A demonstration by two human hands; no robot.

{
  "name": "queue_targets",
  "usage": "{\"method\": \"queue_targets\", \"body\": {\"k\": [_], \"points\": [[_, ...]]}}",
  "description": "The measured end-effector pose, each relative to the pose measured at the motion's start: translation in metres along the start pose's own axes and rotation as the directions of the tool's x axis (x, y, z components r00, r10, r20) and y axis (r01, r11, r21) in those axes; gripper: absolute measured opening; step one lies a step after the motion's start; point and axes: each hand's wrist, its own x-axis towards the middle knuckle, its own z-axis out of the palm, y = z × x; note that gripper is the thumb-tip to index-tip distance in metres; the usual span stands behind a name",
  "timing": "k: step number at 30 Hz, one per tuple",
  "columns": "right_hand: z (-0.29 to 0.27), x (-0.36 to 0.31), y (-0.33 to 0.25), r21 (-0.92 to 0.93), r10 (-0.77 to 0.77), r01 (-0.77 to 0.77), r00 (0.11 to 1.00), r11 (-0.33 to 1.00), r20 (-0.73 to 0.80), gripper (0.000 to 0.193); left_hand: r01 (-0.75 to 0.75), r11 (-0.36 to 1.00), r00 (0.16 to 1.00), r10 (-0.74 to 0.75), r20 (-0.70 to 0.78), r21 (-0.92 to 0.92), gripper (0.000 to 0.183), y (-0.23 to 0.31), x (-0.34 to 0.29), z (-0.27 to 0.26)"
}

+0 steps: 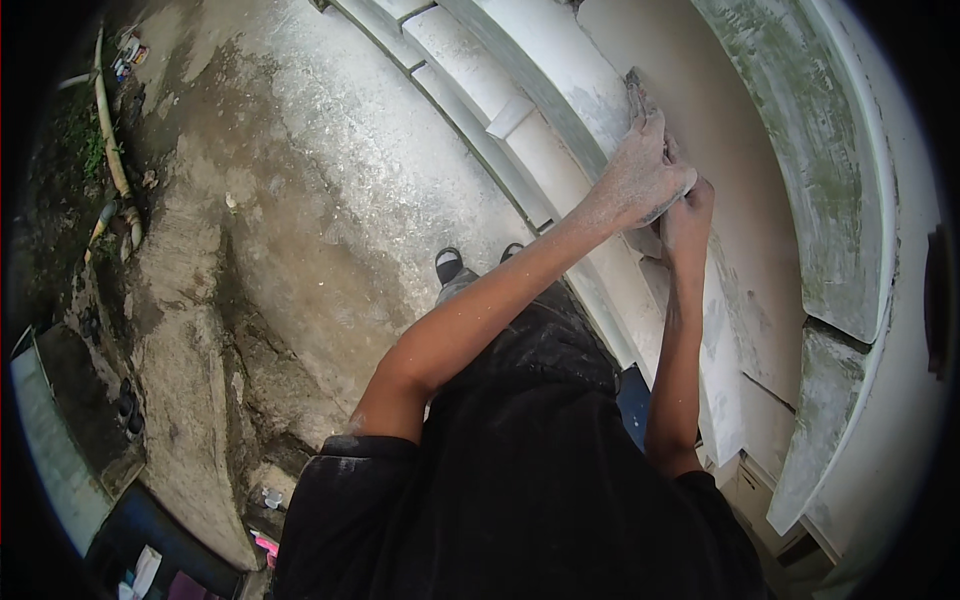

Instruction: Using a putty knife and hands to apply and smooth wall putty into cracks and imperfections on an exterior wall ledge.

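Both my hands are together at the pale ledge (pixel 572 45) on the right, pale dust coating their skin. My left hand (pixel 638 175) reaches across my body, its fingers bent and closed against the ledge's inner face. A dark grey tip shows at the far end of these fingers; whether it is a fingertip or part of a held piece, I cannot tell. Just right of it, my right hand (pixel 688 222) is closed, its fingers partly hidden behind the left. Whatever the two hands grip is covered by them.
White stepped slabs (pixel 470 65) run alongside the ledge. A grey-green streaked panel (pixel 830 170) curves along the right. Below are my sandals (pixel 448 262) on a dusty concrete floor (pixel 330 160). Far left lie a pipe (pixel 108 130) and rough rock (pixel 185 380); a dark bin (pixel 165 535) stands lower left.
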Motion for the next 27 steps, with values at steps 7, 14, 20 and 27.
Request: {"method": "queue_targets", "body": {"k": [7,14,20,27], "points": [[-0.055,-0.07,-0.019,0.285,0.39,-0.366,0.92,0.886,-0.032,0.046,-0.197,0.918,0.967,0.239,-0.085,0.343,0.071,0.002,-0.004,-0.052],[-0.057,-0.122,-0.022,0.394,0.454,-0.365,0.876,0.844,-0.162,0.047,-0.236,0.464,0.924,0.379,0.05,0.854,0.076,-0.037,0.013,-0.012],[-0.052,-0.156,-0.029,0.48,0.46,-0.294,0.844,0.826,-0.275,0.046,-0.26,0.453,0.933,0.346,0.1,0.853,0.082,-0.039,-0.018,0.038],[-0.046,-0.178,-0.022,0.496,0.419,-0.217,0.84,0.841,-0.344,0.047,-0.401,0.571,0.916,0.267,0.3,0.717,0.083,-0.039,-0.066,0.085]]}}
